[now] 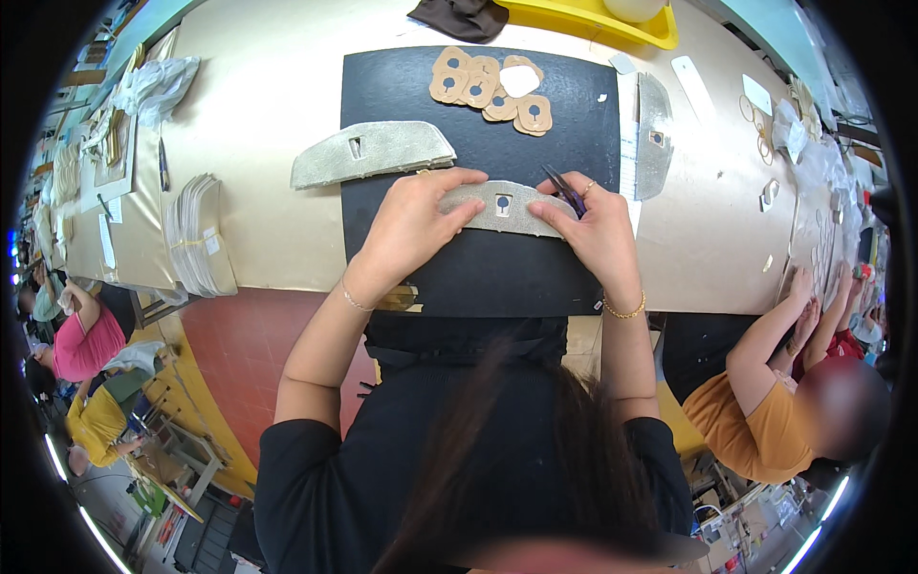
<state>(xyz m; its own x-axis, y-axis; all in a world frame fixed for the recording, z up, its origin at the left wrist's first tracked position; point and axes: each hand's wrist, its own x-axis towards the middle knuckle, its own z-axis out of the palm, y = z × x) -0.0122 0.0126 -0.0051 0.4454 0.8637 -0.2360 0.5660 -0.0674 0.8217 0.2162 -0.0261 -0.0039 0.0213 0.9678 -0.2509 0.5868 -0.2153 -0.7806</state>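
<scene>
Both my hands grip a curved, grey, fabric-like panel (521, 220) over the near part of the black mat (382, 258). It has a small framed cut-out in its middle with a dark keyhole shape in it. My left hand (416, 215) pinches the left end between thumb and fingers. The right end is held by my right hand (601, 228), thumb on top. A dark pointed hand tool (564, 189) is also tucked in the right hand; whether tweezers or snips I cannot tell. Similar grey panels (373, 153) lie stacked just beyond my left hand.
Brown keyhole-slotted pieces (478, 81), one white-topped, lie at the mat's far side. Another grey panel (654, 143) rests right of the mat. Stacked curved pieces (196, 239) and a pen-like tool (163, 165) sit left. A yellow tray (593, 21) stands at the back. A co-worker (755, 411) works at right.
</scene>
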